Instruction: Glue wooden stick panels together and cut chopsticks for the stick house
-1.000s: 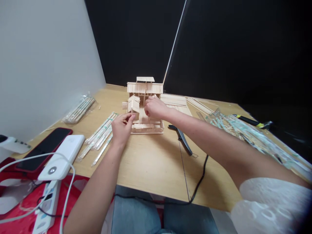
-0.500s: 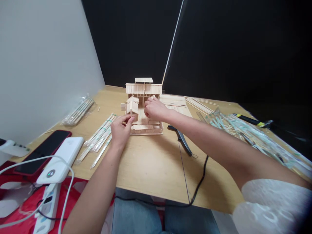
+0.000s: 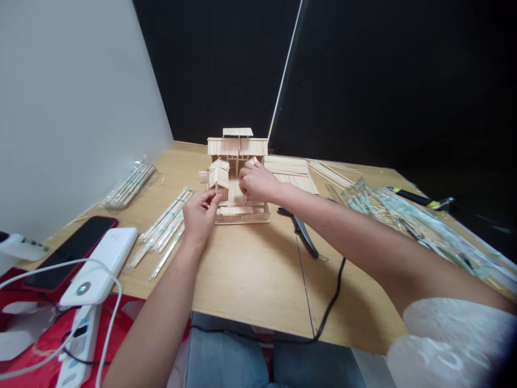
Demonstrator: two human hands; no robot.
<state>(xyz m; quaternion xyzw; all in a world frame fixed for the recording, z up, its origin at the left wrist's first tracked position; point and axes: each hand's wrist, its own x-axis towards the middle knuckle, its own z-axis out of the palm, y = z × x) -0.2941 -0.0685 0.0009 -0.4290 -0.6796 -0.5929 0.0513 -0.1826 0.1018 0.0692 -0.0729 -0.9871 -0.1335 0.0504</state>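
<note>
A model house of thin wooden sticks (image 3: 237, 146) stands on the table, with tiered stick roofs and a fenced base. My left hand (image 3: 201, 215) is at its front left corner, thumb and forefinger closed together beside the small roofed tower (image 3: 218, 177); whatever is between the fingertips is too small to make out. Over the model's right half, my right hand (image 3: 255, 180) has its fingers bent down against the inner right side. Those fingertips and anything they hold are hidden.
Wrapped stick bundles (image 3: 163, 229) lie left, near a phone (image 3: 72, 250) and a white power bank (image 3: 100, 264). A black glue gun (image 3: 301, 231) with its cable lies front right. Stick panels (image 3: 288, 167), bagged sticks (image 3: 428, 226) and yellow-black pliers (image 3: 418, 199) lie further right.
</note>
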